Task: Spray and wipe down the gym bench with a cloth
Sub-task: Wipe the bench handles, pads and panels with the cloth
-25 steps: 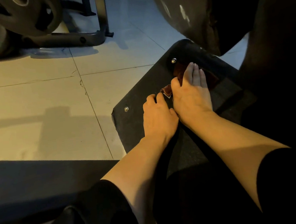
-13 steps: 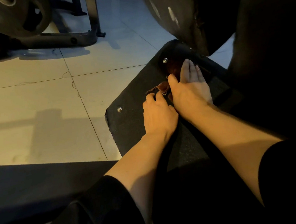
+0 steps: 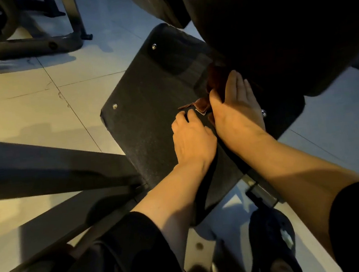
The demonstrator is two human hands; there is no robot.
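The right hand [image 3: 236,110] lies flat on a dark red cloth [image 3: 215,82], fingers straight and pressed together, pushing it against the black bench pad [image 3: 148,99] near the pad's right edge, under a dark rounded cushion [image 3: 273,28]. A corner of the cloth protrudes left of the thumb. The left hand [image 3: 193,139] rests on the pad just beside the right hand, fingers curled, their tips on the surface and holding nothing. A weight plate rack [image 3: 23,47] stands on the tiled floor [image 3: 28,102] beyond the pad's far left corner

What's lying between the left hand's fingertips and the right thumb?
In the head view, a loose corner of the brown cloth lies on the bench pad between left hand and right hand.
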